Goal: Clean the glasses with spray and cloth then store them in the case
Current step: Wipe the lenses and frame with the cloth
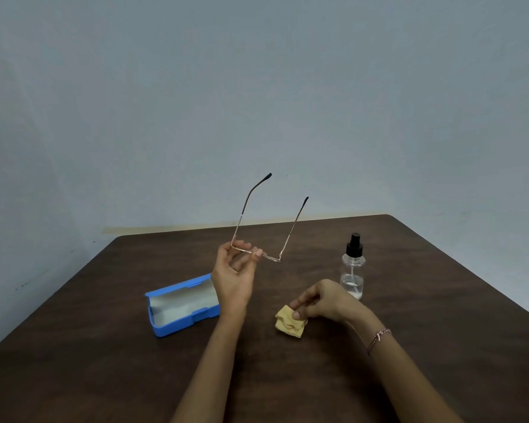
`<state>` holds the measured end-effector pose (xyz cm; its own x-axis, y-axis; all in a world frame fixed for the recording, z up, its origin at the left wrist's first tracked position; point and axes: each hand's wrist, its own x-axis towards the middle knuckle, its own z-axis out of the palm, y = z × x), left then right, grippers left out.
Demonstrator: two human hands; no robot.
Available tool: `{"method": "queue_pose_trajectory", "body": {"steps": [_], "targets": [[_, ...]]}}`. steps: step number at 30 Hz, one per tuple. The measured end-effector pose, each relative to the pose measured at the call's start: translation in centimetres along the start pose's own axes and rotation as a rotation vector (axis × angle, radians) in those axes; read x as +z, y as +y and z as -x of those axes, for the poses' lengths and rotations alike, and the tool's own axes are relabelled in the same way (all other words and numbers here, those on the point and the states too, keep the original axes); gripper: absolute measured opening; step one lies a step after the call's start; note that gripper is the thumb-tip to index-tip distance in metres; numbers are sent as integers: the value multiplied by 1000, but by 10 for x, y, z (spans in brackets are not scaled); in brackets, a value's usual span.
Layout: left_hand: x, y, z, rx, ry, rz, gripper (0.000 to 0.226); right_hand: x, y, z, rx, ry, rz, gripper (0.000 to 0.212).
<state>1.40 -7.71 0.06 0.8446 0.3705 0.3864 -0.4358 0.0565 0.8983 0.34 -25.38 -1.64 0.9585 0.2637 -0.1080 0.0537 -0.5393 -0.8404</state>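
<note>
My left hand [234, 277] pinches the front of thin metal-framed glasses [271, 257] above the table, with both temples unfolded and pointing up and away. My right hand [321, 299] pinches a crumpled yellow cloth [289, 326] that lies on the table. A clear spray bottle [352, 270] with a black pump top stands upright just behind my right hand. The blue glasses case [177, 309] lies open on the table to the left, partly hidden behind my left wrist, and its pale lining shows.
The dark brown wooden table [440, 300] stands against a pale grey wall, its far edge close behind the bottle. A beaded bracelet [378, 338] sits on my right wrist.
</note>
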Motion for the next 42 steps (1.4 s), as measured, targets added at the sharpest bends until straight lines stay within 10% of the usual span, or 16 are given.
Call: {"method": "queue_pose_trajectory", "body": {"steps": [7,12,23,42], "targets": [[7,-8,-1,-319,-82,228,32,4,-1,-9,-99,522,-269,32],[9,-8,0,-461,-97,285,35,10,-7,-9,-149,546,-522,37],[8,-12,0,-499,-97,109,37,5,-6,-8,-189,702,-277,35],[7,-4,6,35,-103,-744,67,-1,-11,0,-204,790,41,14]]}}
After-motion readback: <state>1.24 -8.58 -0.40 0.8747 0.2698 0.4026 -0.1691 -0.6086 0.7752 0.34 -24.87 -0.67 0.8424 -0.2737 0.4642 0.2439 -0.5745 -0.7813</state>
